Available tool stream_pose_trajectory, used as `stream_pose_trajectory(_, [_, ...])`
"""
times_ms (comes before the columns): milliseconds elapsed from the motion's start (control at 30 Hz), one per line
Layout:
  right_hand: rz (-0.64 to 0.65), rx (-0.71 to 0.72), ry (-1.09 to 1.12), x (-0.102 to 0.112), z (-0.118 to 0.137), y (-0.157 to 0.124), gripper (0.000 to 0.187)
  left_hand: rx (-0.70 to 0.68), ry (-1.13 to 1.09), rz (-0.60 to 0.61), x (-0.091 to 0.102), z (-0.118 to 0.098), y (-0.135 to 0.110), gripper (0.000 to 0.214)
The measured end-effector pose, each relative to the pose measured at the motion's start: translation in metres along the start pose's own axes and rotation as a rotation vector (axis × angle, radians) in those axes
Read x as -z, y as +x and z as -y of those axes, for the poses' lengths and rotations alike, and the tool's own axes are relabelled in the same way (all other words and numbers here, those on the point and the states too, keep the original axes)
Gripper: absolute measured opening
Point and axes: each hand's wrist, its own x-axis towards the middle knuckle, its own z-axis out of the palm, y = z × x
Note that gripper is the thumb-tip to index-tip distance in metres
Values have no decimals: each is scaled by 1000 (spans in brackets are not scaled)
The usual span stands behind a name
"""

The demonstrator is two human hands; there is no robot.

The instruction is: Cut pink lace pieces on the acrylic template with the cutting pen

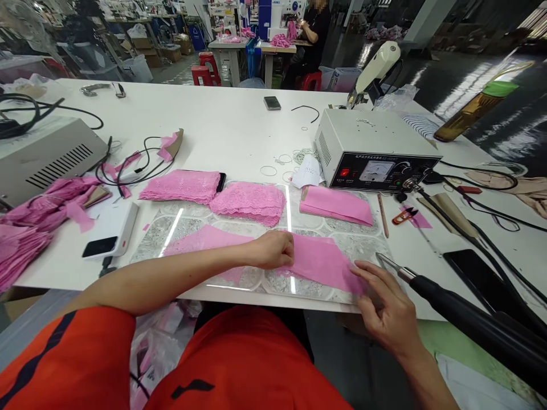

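A smooth pink fabric piece [318, 262] lies over a patterned mat under a clear sheet [359, 245] at the table's front edge. My left hand [273, 249] is closed at its left end, fingers curled onto the cloth. At the right end, the fingertips of my right hand [387, 304] touch the fabric, with thumb and fingers apart. A sheer pink lace piece [205, 238] extends leftward, partly under my left forearm. Behind are two stacks of pink lace pieces [248, 202] and a folded stack of smooth pink fabric [335, 205].
A pen-like tool with a metal tip [410, 276] juts in beside my right hand, cabled to a control box [380, 151]. Orange snips [405, 216] and a black phone [478, 279] lie right. A white device [111, 230] and pink bundles [55, 205] sit left. Someone sits at a sewing machine [282, 23].
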Motion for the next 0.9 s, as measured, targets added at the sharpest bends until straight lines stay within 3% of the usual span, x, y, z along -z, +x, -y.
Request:
stream_pose_trajectory(133, [-2, 47, 20, -3, 15, 9, 34, 13, 2, 1, 0, 1, 1, 18])
stream_pose_trajectory(500, [26, 118, 123, -37, 50, 30, 21, -5, 30, -8, -3, 5, 4, 15])
stream_pose_trajectory(900, [-1, 100, 183, -54, 57, 42, 17, -9, 21, -18, -6, 8, 6, 18])
